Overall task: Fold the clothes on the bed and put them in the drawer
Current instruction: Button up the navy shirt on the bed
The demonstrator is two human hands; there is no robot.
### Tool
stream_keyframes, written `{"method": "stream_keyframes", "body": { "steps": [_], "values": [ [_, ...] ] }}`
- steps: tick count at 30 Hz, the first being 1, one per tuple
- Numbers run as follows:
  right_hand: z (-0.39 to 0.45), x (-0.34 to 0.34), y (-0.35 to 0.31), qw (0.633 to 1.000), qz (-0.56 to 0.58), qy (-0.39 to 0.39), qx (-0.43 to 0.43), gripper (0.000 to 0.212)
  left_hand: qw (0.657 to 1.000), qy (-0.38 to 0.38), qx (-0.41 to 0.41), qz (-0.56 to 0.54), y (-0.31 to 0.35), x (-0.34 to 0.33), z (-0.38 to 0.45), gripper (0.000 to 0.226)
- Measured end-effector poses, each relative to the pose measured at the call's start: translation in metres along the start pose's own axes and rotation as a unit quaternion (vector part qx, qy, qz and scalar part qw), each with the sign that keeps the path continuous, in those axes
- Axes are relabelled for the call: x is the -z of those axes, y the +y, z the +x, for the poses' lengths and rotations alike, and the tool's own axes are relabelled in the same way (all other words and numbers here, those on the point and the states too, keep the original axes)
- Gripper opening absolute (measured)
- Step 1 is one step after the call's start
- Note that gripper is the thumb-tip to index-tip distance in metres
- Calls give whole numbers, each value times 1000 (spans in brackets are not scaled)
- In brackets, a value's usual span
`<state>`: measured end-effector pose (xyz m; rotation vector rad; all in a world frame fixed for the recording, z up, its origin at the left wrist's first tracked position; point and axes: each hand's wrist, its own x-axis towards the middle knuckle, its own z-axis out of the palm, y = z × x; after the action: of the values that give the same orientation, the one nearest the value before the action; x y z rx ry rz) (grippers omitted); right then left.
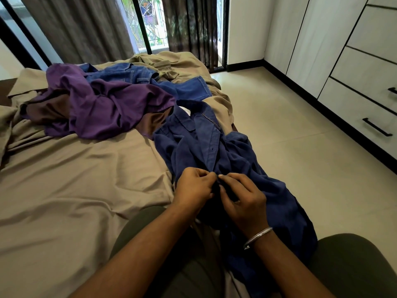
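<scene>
Dark blue shirt, purple garment, blue jeans, beige bedsheet.

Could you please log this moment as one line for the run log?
step: buttoning | left hand: pinches shirt placket | right hand: pinches shirt placket | unfolded: purple top, jeans | drawers: closed

No readable text; the blue shirt's white label is illegible.

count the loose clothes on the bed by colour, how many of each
Dark blue: 1, the shirt that the left hand and right hand are pinching
Lighter blue: 1, the jeans
Purple: 1, a crumpled garment
Total: 3
</scene>
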<state>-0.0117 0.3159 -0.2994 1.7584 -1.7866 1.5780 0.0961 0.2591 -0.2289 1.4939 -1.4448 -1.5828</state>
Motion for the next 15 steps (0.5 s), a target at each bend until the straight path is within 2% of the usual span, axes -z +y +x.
{"method": "stream_keyframes", "body": {
  "steps": [3,7,9,12,15],
  "values": [
    [1,0,2,1000,7,-10,-20,22,1000,1,-4,4,0,-1,1,42],
    [4,1,4,997,45,-24,-56,23,998,-16,-3,-53,5,-2,-3,21],
    [3,1,4,996,57,-23,-60,22,997,-26,11,-68,6,-2,-4,22],
    [0,1,6,996,64,-14,-53,20,994,-11,40,-103,11,-1,-5,8],
    [1,1,6,995,80,-4,-54,18,985,8,67,-162,13,1,-5,10]
  ]
}}
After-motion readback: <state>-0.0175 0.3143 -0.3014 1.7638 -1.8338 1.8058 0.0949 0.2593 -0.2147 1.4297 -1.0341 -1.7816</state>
